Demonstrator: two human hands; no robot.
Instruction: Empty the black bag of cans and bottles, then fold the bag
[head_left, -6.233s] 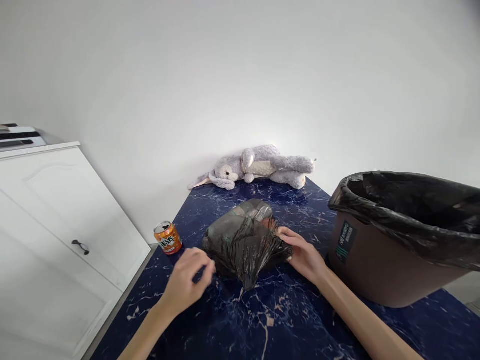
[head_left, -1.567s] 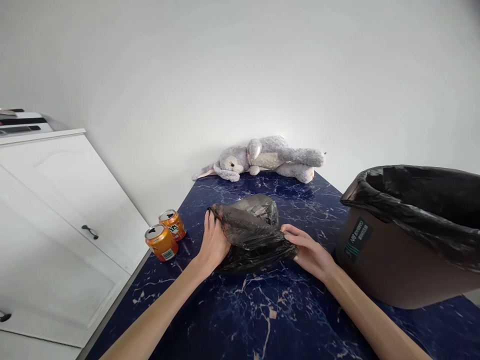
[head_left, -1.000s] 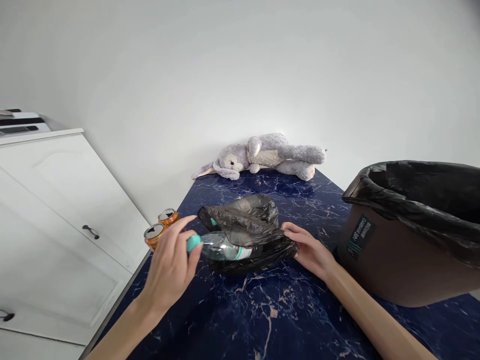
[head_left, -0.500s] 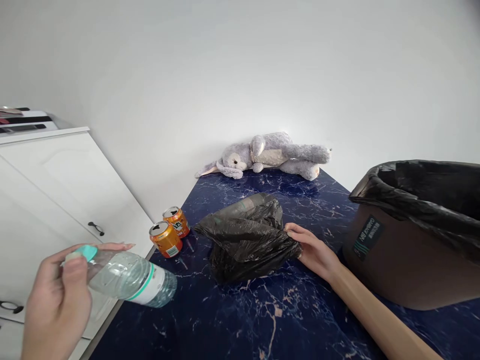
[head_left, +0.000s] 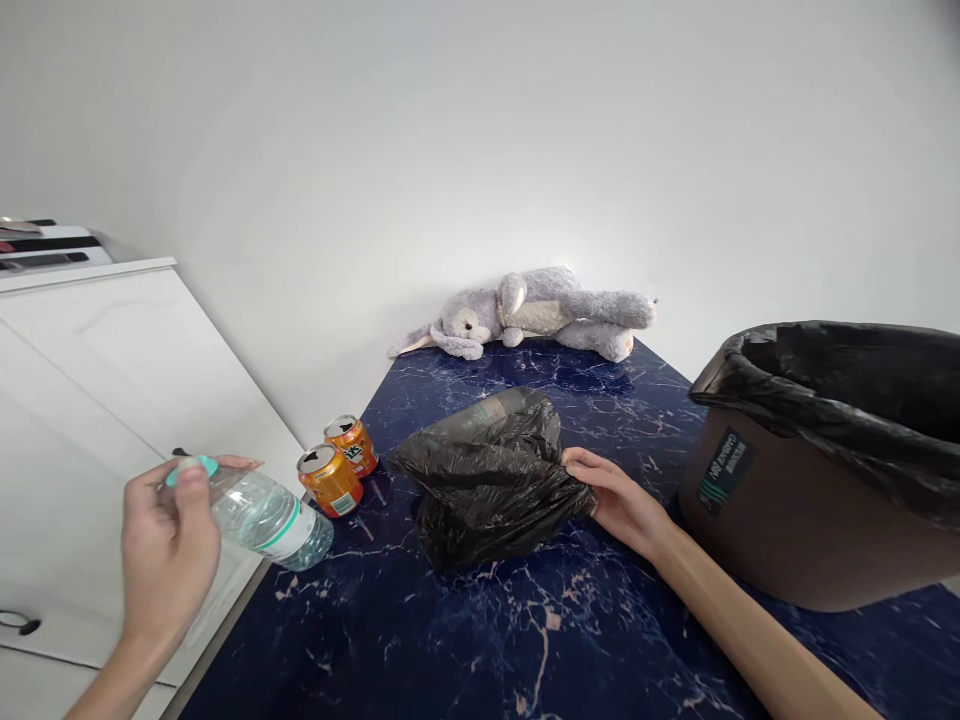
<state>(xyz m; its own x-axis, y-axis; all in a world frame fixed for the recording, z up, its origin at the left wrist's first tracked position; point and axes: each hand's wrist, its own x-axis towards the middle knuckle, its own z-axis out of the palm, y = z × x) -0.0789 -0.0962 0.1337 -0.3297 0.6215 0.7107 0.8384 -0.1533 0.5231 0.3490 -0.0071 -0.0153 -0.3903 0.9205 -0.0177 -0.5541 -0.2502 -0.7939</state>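
My left hand (head_left: 174, 525) is closed round the capped neck of a clear plastic bottle (head_left: 274, 520), which tilts with its base down to the right, in front of two orange cans. The bottle has a teal cap and a white and green label. My right hand (head_left: 619, 498) pinches the right edge of a black plastic bag (head_left: 495, 480) on the table. Through the bag's thin film another bottle shows faintly, lying inside at the back. The bag's mouth gapes slightly toward the left.
Two opened orange drink cans (head_left: 330, 480) stand at the left edge of the dark blue marbled table (head_left: 480, 650). A brown bin (head_left: 810, 520) lined with black plastic is at the right. Against the wall lies a grey plush rabbit (head_left: 540, 305). A white cabinet (head_left: 112, 380) borders the left.
My left hand has carried the bottle slightly right and up, away from me and nearer the cans. The right hand still holds the bag in about the same place.
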